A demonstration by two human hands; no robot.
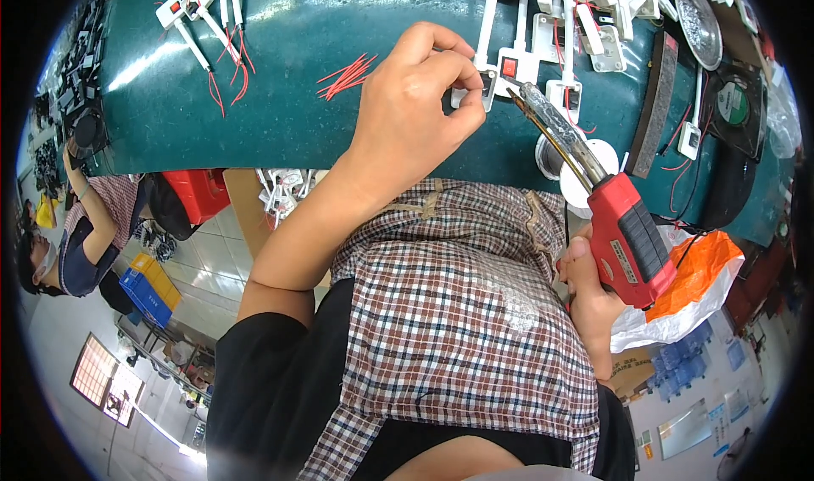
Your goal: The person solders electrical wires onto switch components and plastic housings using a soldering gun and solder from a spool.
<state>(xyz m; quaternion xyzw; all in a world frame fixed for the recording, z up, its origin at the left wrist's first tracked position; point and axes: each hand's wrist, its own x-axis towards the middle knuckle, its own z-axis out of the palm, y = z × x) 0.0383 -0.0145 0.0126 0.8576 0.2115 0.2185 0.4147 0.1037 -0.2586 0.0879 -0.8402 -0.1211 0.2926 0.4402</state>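
Note:
My right hand (589, 303) grips the handle of a red and black soldering gun (626, 242) on the right. Its metal tip points up and left, close to a white plug-like housing with a red rocker switch (510, 67). Across from the tip, my left hand (414, 93) is closed in a pinch beside a neighbouring white housing (489, 83). Whatever is between its fingertips is too small or hidden to make out. Left of that hand lies a bundle of short red wires (346, 77) on the green table (254, 116).
White housings with red leads (203, 11) lie at the far left, and more parts (606, 49) pile up at the far right. A dark bar (653, 104), a fan (736, 104) and a metal dish (699, 22) stand rightward. White spools (593, 166) sit near the table edge. Another person (93, 218) works at left.

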